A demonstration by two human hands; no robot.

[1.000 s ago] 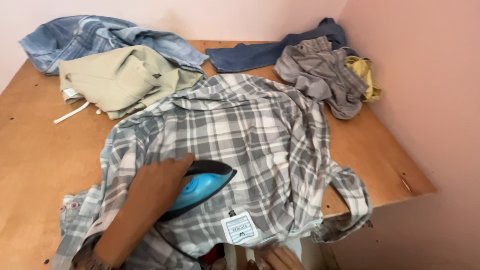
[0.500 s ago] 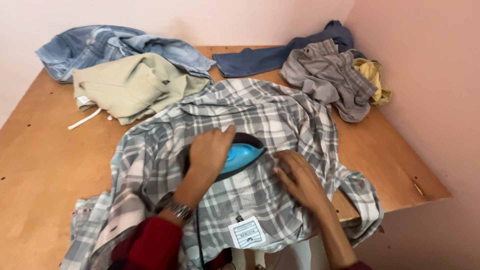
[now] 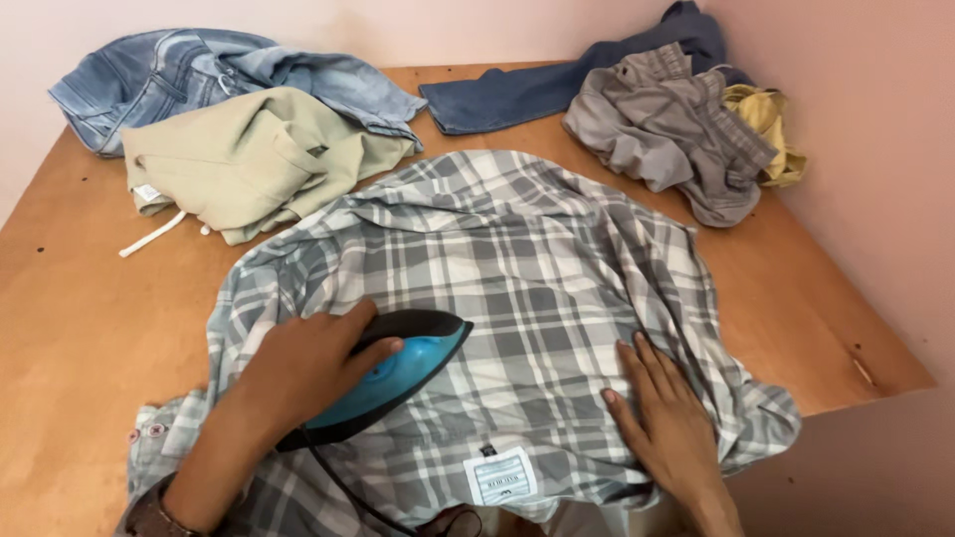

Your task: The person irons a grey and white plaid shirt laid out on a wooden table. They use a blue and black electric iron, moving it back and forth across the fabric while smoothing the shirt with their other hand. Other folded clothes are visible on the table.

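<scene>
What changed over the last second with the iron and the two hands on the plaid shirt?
The left hand keeps its grip on the blue iron, which slid up the plaid shirt and has since come back toward the label end. The right hand, barely in view a second ago, now lies flat on the shirt near its right edge. The other clothes on the wooden table stayed put.

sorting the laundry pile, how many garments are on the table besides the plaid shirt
5: light denim back left, beige piece in front of it, dark blue jeans back centre, grey shorts back right, yellow piece behind them, partly hidden. More may lie underneath.
</scene>
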